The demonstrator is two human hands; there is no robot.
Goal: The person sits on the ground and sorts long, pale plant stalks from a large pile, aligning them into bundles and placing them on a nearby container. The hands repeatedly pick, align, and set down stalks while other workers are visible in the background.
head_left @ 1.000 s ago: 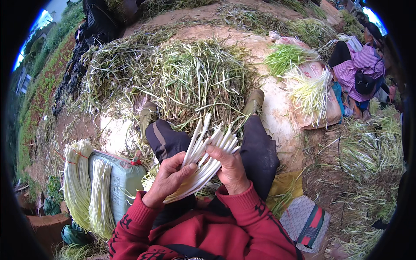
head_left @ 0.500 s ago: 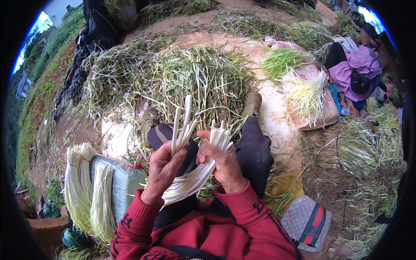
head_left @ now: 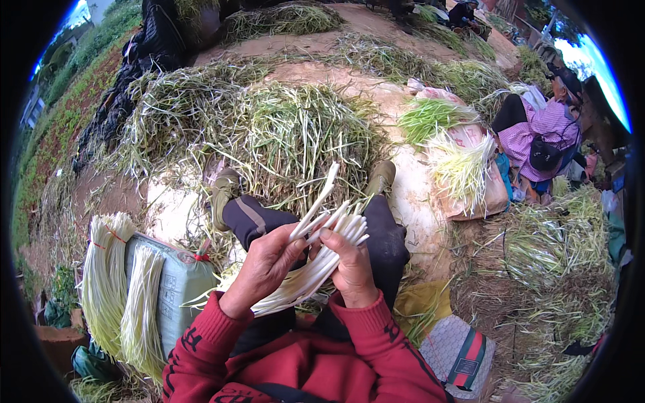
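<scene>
In front of my lap, my left hand (head_left: 264, 266) is closed on a few thick white stalks (head_left: 322, 193), which slant up and right past its fingertips. My right hand (head_left: 351, 270) grips a larger bunch of white stalks (head_left: 295, 293), its thumb pressed over the cut-looking upper ends. The bunch trails down and left beneath both wrists. The two hands nearly touch, and the left hand's stalks lie against the top of the bunch. On the left, tied bundles of pale stalks (head_left: 106, 285) rest on and beside a grey-green wrapped block (head_left: 181, 282).
A heap of green and straw-coloured leaves (head_left: 306, 138) lies beyond my feet. To the right, loose pale stalks (head_left: 460, 168) sit on a sack (head_left: 494, 195), near a person in a pink checked top (head_left: 541, 138). A patterned bag with a striped band (head_left: 457, 356) lies at lower right.
My left hand has moved right and slightly down, bringing its upright stalks over to the right hand's bunch. They now tilt right. The gap between the hands has closed.
</scene>
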